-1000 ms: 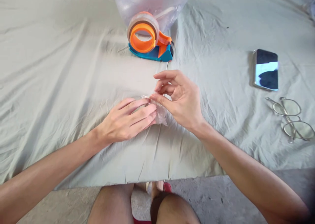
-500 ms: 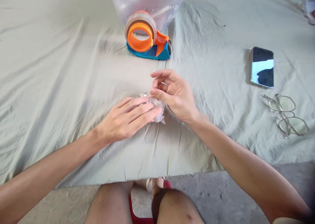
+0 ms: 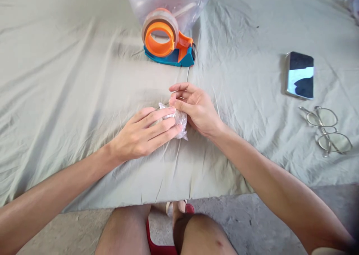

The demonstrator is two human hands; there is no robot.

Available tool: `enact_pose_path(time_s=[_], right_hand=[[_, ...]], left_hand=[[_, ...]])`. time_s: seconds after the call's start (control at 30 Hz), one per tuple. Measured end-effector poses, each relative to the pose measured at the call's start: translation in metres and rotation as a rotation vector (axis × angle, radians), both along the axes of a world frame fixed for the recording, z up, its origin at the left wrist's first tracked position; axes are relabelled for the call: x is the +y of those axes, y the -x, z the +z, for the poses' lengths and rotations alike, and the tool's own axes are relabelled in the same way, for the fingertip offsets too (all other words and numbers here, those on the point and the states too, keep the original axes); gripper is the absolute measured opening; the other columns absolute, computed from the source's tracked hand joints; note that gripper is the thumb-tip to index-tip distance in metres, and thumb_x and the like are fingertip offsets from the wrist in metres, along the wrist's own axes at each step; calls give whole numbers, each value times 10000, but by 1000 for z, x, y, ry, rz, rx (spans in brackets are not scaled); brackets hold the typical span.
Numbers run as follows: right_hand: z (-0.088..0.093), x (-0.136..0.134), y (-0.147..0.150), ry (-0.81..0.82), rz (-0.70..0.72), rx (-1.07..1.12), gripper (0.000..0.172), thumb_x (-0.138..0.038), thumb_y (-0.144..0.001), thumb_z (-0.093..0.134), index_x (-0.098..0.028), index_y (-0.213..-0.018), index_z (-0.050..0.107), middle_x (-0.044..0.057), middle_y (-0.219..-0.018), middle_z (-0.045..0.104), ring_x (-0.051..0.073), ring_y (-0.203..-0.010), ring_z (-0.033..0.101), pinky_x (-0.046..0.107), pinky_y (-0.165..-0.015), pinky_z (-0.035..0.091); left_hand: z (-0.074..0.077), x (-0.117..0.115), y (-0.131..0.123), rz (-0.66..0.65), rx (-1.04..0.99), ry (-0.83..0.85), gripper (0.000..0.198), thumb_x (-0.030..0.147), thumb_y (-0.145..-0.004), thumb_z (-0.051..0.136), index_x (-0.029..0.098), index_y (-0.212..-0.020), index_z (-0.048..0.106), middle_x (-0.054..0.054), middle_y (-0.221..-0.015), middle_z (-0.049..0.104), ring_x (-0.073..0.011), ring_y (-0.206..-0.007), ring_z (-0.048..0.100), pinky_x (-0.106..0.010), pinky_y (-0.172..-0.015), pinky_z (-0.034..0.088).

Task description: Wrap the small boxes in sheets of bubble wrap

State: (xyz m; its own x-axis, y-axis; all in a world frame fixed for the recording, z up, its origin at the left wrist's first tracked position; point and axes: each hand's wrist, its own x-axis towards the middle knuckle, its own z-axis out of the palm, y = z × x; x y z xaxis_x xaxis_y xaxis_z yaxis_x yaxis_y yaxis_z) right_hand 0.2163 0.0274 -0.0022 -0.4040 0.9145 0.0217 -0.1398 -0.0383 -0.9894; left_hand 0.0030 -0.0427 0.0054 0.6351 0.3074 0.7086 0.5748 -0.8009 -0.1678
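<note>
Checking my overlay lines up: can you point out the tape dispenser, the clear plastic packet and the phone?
tape dispenser [image 3: 158, 52]: head view, orange hub rim.
clear plastic packet [image 3: 181, 120]: head view, crinkled right end.
phone [image 3: 299, 75]: head view, screen centre.

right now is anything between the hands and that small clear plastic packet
Nothing visible. The left hand lies flat on the clear plastic packet and the right hand pinches its far edge. The tape dispenser sits farther back, apart.
</note>
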Motion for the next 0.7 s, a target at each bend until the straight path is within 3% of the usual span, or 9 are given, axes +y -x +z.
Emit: enact_pose_path(time_s=[0.17, 0.33, 0.7], right_hand=[[7, 2, -3, -122, -29, -143, 283, -305, -836, 954, -240, -1004, 736, -7, -866, 781, 189, -860, 783, 350, -851, 698], [12, 4, -6, -122, 10, -188, 136, -176, -872, 832, -227, -972, 756, -5, -832, 812, 172, -804, 792, 328, -814, 670], [13, 10, -12, -198, 159, -267, 46, -183, -918, 726, -200, -946, 757, 8, -822, 819, 164, -797, 768, 306, -775, 600]], left_hand=[[-6, -1, 1, -42, -36, 97, 213, 104, -1124, 689, 215, -1304, 717, -43, -1185, 876, -268, -1268, 848, -383, -956, 626], [-7, -1, 3, -65, -31, 201, 238, 109, -1133, 651, 236, -1331, 684, -59, -1223, 850, -268, -1356, 810, -398, -1054, 609], [-9, 4, 0, -79, -62, 240, 167, 139, -1134, 612, 217, -1278, 647, -105, -1267, 800, -296, -1345, 792, -421, -1023, 574]])
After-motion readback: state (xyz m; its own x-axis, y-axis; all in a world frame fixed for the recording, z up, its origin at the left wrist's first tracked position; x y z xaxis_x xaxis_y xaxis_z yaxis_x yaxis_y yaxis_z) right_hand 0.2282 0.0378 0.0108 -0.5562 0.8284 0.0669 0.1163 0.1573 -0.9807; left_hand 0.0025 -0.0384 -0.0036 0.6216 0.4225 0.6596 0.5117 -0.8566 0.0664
